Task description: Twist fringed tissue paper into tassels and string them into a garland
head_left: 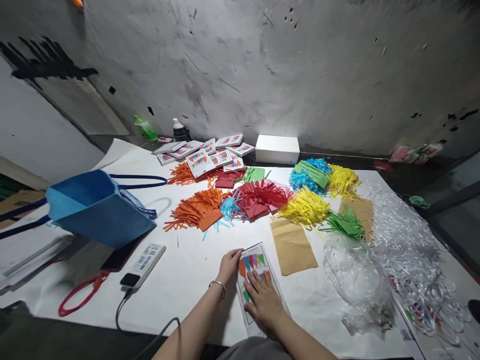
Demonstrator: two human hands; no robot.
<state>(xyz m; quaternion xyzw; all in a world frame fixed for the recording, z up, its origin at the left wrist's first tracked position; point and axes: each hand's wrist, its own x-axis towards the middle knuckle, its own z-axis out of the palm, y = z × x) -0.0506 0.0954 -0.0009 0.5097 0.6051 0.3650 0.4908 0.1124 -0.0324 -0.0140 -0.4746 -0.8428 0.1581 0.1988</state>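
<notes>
A white printed card (258, 257) with a dark border and a picture of colourful bunting lies in front of me at the table's near edge. My left hand (228, 266), with a bangle at the wrist, grips the card's upper left corner with its fingers closed. My right hand (264, 301) rests flat across the picture, fingers stretched out, covering part of it. Just beyond the card to the right is a brown paper sheet (293, 245). Fringed paper bundles in orange (198, 207), red (258, 197) and yellow (307, 206) lie farther back.
A blue bag (101, 215), a white power bank (144, 265) with a cable and a red strap (80, 297) are at left. Several printed packets (200, 162) and a white box (277, 149) stand by the wall. Clear plastic (356, 275) and silvery strips (408, 245) cover the right.
</notes>
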